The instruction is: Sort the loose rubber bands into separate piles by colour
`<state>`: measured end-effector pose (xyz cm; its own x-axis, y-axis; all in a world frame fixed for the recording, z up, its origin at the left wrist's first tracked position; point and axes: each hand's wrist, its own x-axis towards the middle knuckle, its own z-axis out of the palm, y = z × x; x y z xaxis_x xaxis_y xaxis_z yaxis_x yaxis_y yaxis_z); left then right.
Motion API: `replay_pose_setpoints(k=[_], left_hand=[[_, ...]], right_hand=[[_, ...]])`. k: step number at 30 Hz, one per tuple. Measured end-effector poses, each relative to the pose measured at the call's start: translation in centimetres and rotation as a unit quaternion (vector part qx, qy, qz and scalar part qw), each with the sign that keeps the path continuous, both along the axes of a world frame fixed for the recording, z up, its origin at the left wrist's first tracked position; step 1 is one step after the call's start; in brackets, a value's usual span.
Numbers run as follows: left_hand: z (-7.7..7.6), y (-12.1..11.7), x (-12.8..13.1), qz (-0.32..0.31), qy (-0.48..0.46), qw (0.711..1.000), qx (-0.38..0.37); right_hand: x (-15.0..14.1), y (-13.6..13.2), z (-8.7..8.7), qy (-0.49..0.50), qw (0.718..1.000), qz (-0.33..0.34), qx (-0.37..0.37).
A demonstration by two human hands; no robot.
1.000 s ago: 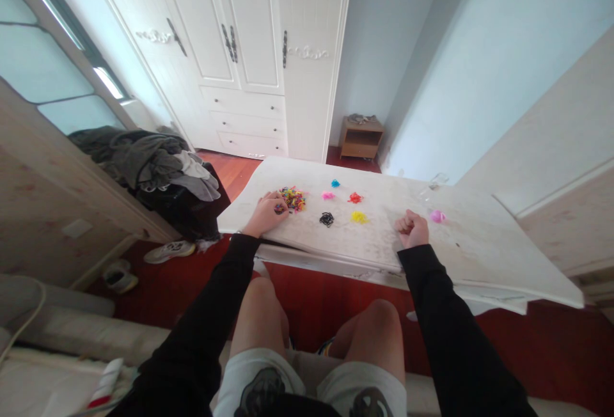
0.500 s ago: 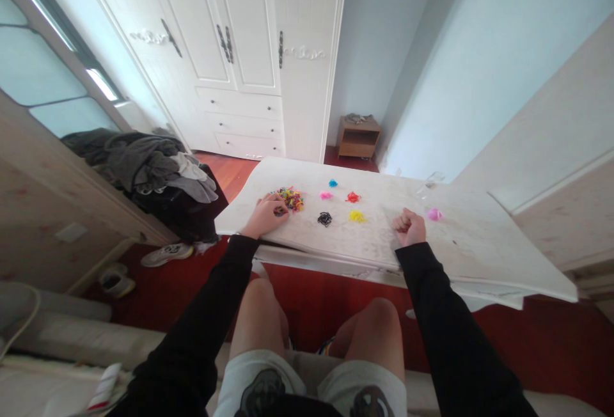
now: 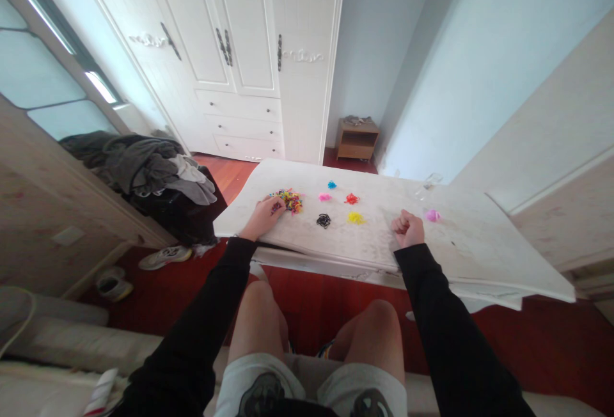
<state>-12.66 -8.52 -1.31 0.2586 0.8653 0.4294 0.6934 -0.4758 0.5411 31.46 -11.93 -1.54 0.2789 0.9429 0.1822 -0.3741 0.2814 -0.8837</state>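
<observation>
My left hand [image 3: 264,215] rests at the near left side of a mixed pile of small coloured rubber bands [image 3: 291,201], its fingers bent down and drawn together against the bands. What the fingertips pinch is too small to make out. Sorted by colour, little heaps lie to the right: blue bands [image 3: 332,185], pink bands [image 3: 325,197], red bands [image 3: 352,199], black bands [image 3: 323,220] and yellow bands [image 3: 355,218]. My right hand [image 3: 407,228] is closed in a fist on the table, apart from the heaps, and nothing shows in it.
Beyond my right fist, a pink-purple item [image 3: 432,215] and a clear container [image 3: 430,183] sit on the white table [image 3: 460,263]. Dark clothes [image 3: 144,164] are heaped at the left. A white wardrobe [image 3: 249,27] and a small wooden cabinet [image 3: 357,139] stand behind.
My left hand has shifted slightly at the pile, its fingers drawing closer together. My right fist stays in place. The whole view has tilted a little.
</observation>
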Motion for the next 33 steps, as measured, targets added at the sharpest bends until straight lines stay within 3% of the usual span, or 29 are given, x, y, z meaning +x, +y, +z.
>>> replay_pose_setpoints(k=[9,28,33], left_hand=[[-0.34,0.13,0.17,-0.003,-0.105,0.994,-0.001],[0.26,-0.38,-0.09,0.050,-0.114,0.992,-0.034],[0.32,-0.69,0.12,0.051,-0.102,0.993,-0.006]], right_hand=[[-0.16,-0.05,0.13,-0.003,1.000,-0.003,-0.002],[-0.35,-0.07,0.25,-0.035,0.999,-0.018,0.004],[-0.51,-0.22,0.30,-0.072,0.997,-0.018,0.000]])
